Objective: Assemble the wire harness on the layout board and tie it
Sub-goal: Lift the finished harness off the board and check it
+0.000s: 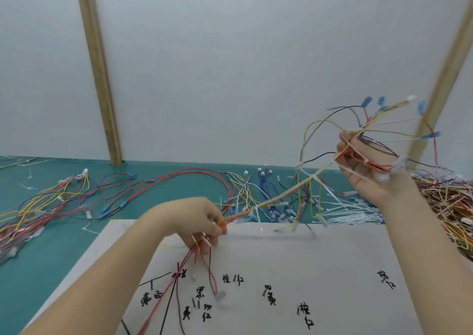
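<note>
Wire harness (279, 200) held taut above layout board (332, 270); left hand (197, 222) pinches 1 end, right hand (368, 163) grips the other. Loose wires (76, 196) and white cable ties (353, 213) lie behind on green table (38, 278).

A green table mat (38, 278) runs back to a pale wall (230, 53), where two wooden battens (98, 78) stand (the right one leaning, partly out of view).
</note>
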